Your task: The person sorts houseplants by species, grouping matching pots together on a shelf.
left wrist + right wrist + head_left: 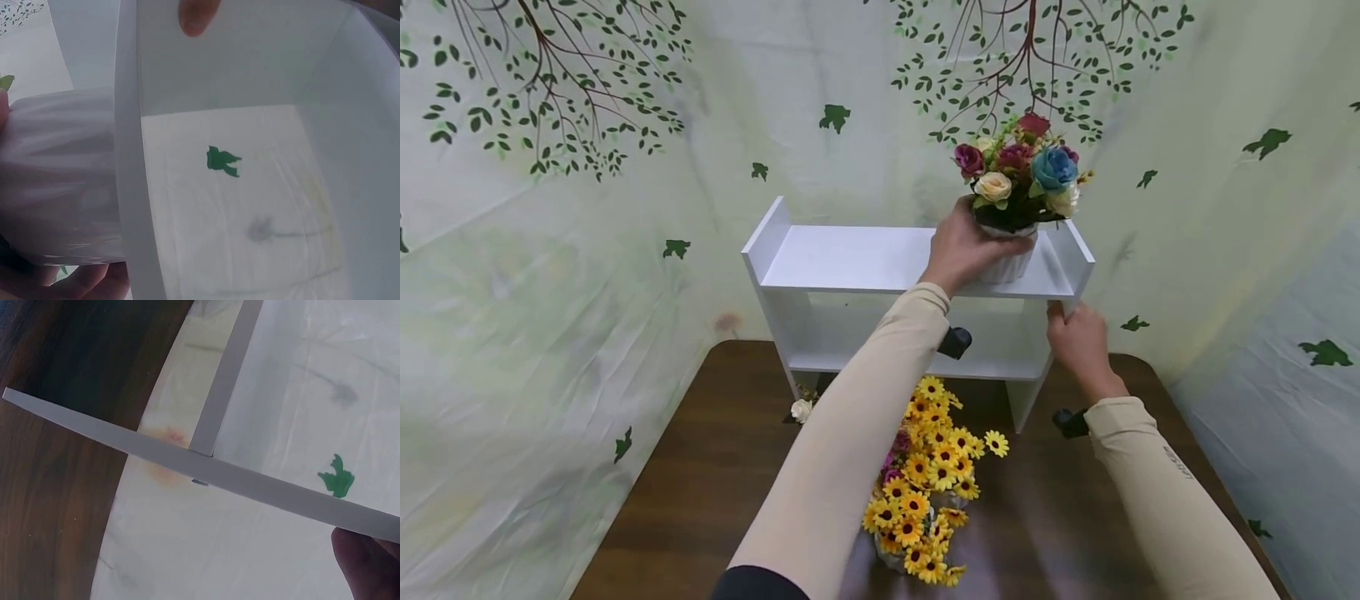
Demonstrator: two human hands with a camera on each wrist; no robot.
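Observation:
A white pot (1006,265) with mixed roses (1018,171) stands at the right end of the white shelf unit's top board (857,254). My left hand (968,248) grips this pot from its left side; in the left wrist view the pot (62,175) is beside the board's edge, with curled fingers (81,284) beneath. My right hand (1082,346) holds the shelf's right side panel below the top board. The right wrist view has fingertips (365,559) against the panel's edge (269,490); a fingertip (197,15) also shows inside the panel in the left wrist view.
Yellow flowers (932,475) in pots stand on the brown table (677,492) in front of the shelf, partly behind my left forearm. A white flower (801,410) lies near the shelf's left foot. A leaf-printed cloth (587,275) hangs behind.

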